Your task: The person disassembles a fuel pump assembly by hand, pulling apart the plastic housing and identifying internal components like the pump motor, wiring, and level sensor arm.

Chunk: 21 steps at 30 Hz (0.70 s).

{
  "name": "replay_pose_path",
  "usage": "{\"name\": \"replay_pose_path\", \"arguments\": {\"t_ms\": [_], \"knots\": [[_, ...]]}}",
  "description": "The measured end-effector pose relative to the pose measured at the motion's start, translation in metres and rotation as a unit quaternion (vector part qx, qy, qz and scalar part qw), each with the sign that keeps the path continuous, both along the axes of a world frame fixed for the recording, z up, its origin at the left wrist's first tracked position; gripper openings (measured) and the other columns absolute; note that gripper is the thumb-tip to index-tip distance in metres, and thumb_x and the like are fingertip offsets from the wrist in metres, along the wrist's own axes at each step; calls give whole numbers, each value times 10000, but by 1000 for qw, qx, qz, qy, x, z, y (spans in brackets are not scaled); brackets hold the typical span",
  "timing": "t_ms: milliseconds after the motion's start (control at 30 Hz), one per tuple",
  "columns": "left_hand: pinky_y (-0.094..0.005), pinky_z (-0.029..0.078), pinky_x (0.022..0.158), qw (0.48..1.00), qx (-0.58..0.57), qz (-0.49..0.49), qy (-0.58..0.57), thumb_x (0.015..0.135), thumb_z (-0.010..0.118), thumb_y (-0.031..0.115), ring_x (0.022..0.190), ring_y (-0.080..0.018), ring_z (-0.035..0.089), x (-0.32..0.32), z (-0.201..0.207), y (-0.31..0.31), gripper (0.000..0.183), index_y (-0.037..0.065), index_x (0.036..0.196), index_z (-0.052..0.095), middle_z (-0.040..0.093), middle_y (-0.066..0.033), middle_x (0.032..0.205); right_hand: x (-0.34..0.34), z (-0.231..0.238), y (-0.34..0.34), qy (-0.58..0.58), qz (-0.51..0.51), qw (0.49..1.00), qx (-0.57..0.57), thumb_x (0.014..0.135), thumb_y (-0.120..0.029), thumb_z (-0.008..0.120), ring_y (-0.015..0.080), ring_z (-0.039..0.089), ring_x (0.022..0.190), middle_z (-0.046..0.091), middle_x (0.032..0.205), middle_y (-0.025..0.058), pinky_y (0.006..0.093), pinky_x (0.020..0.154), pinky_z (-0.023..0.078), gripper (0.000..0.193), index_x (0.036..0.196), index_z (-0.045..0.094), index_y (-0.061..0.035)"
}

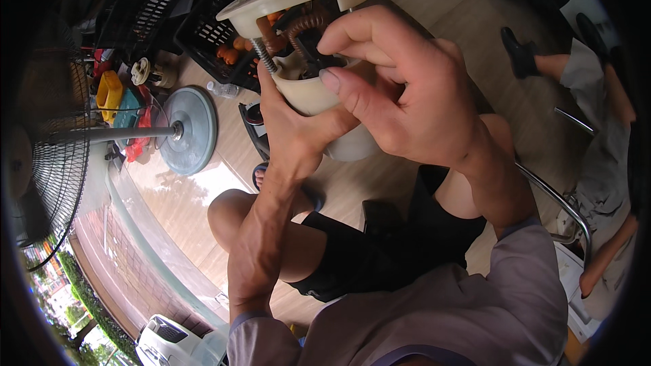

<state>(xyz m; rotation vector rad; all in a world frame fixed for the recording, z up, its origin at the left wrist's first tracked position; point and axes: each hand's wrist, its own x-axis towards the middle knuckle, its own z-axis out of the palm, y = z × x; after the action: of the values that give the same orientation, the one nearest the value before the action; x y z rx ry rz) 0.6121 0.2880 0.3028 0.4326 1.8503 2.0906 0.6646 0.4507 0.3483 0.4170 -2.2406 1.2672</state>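
Up in front of me is a fuel pump module, a cream plastic cup [308, 95] under a round cream flange [305, 1]. A metal spring [263, 55] and a brown corrugated hose [305, 25] run between flange and cup. My left hand [295, 132] is wrapped round the cup from below, its thumb partly behind my right hand. With thumb and forefinger, my right hand [407, 88] is closed at a small black part [313, 57] in the gap above the cup; the exact grip is partly hidden.
A black crate [203, 34] with orange-brown parts stands beyond the module. To the left is a standing fan [51, 163] with a round grey base [190, 132], near a clear bottle [222, 89] and a yellow container [110, 95]. Another person's leg [553, 66] shows at right, near a metal chair frame [559, 196].
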Motion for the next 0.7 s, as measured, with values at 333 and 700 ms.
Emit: {"name": "replay_pose_path", "arguments": {"t_ms": [333, 700], "knots": [[-372, 546, 984, 999, -39, 28, 21, 598, 977, 225, 1126, -235, 659, 5, 9, -5, 1097, -17, 1460, 343, 645, -144, 1274, 6, 5, -1, -89, 16, 996, -21, 968, -35, 713, 37, 622, 715, 741, 973, 92, 193, 575, 467, 251, 1180, 604, 43], [-371, 576, 945, 999, 47, 20, 6, 635, 947, 169, 1075, -234, 684, -4, 15, -6, 963, -36, 1401, 401, 668, -168, 1225, 2, -2, -1, 130, -65, 983, 114, 854, 86, 748, 64, 657, 614, 756, 1150, 195, 203, 552, 529, 313, 1152, 651, 89]]}}
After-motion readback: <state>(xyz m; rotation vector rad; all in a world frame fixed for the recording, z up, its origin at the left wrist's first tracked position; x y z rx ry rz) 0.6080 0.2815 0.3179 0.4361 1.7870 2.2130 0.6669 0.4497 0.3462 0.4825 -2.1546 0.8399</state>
